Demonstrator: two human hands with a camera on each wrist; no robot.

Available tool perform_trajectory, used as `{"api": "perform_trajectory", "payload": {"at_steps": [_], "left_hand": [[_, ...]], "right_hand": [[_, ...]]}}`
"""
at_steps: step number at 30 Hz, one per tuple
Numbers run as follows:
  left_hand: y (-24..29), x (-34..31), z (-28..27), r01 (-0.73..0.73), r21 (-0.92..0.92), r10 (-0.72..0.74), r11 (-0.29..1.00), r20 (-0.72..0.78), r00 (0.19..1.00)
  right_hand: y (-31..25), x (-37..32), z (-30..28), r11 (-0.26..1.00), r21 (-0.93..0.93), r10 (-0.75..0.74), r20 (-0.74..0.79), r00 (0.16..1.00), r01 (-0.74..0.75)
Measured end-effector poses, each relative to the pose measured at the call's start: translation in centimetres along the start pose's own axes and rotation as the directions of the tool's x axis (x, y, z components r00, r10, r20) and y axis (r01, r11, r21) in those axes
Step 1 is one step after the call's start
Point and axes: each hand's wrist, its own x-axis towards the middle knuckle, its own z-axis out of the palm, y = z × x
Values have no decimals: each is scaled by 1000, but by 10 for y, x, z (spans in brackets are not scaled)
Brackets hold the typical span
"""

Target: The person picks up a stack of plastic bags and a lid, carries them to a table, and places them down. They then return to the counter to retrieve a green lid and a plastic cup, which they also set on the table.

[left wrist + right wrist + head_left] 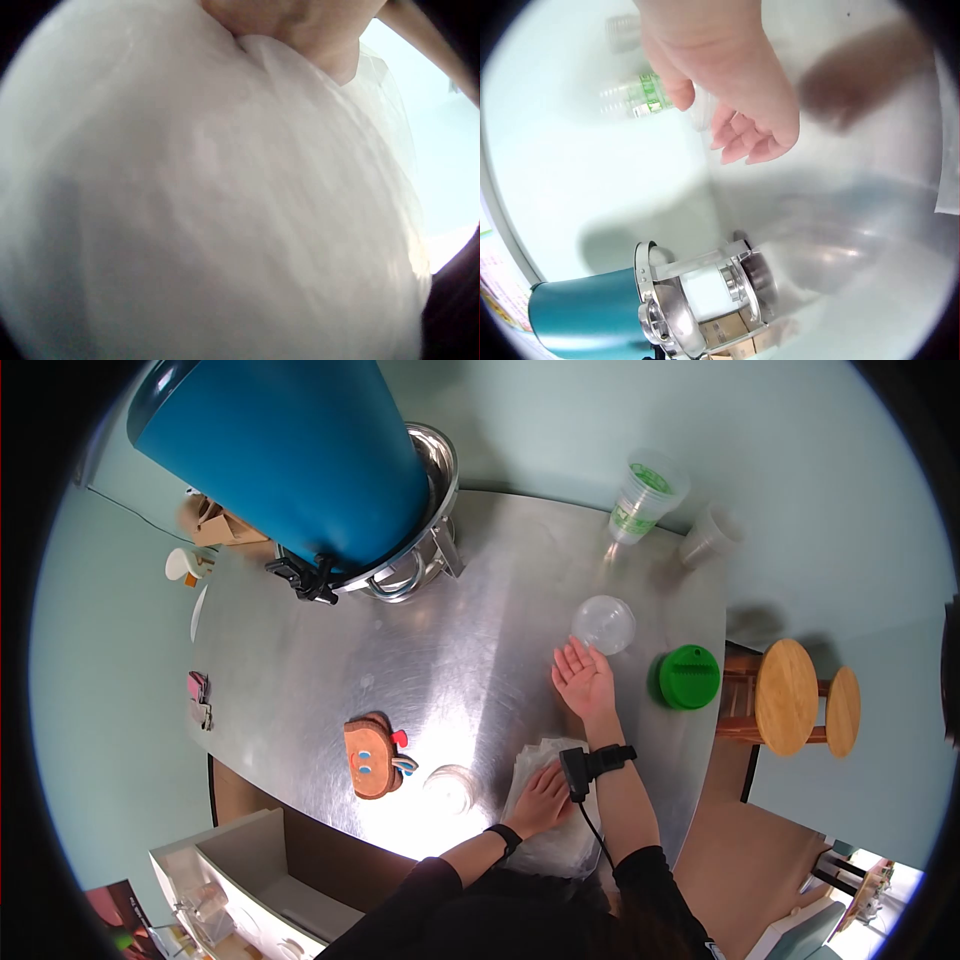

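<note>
My left hand point(543, 800) rests on a stack of translucent plastic bags point(548, 850) at the table's near edge, its fingers extended over them. In the left wrist view, the whitish plastic point(225, 195) fills most of the picture and hides the fingers. Farther out, my right hand point(585, 678) is turned partly palm up with loosely bent fingers and nothing gripped. Its fingertips are right at the rim of a clear round plastic lid point(604, 624). The right wrist view shows the right hand point(735, 97) overlapping the lid. A green round-topped container point(689, 677) stands to the right.
Stacked clear cups with green print point(635, 505) and another cup stack point(712, 538) stand by the wall. A large blue cylinder point(290, 460) sits in a metal stand at back left. A brown pouch point(370, 757) and a clear round plastic piece point(450, 790) lie left of the bags.
</note>
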Motion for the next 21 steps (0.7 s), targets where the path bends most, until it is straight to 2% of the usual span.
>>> {"api": "perform_trajectory", "payload": {"at_steps": [2,4,8,13,17,21], "left_hand": [[0,0,-1,10,-3,-10,1000,38,999],[-1,1,0,-10,5,10,1000,30,999],[-3,0,2,-26,23,26,999,38,999],[-3,0,2,-20,14,20,1000,42,999],[-3,-1,4,-15,14,14,1000,61,998],[-3,-1,4,-9,9,9,1000,69,998]], "right_hand": [[0,0,-3,1000,-11,-5,-10,1000,5],[0,1,-5,996,-82,7,-137,991,-19],[2,-1,-11,993,-114,-48,-144,988,32],[0,-6,-12,990,-131,-50,-19,999,47],[0,-8,-10,990,-128,-61,-26,998,57],[0,-10,-5,991,-103,-96,-97,991,86]]}}
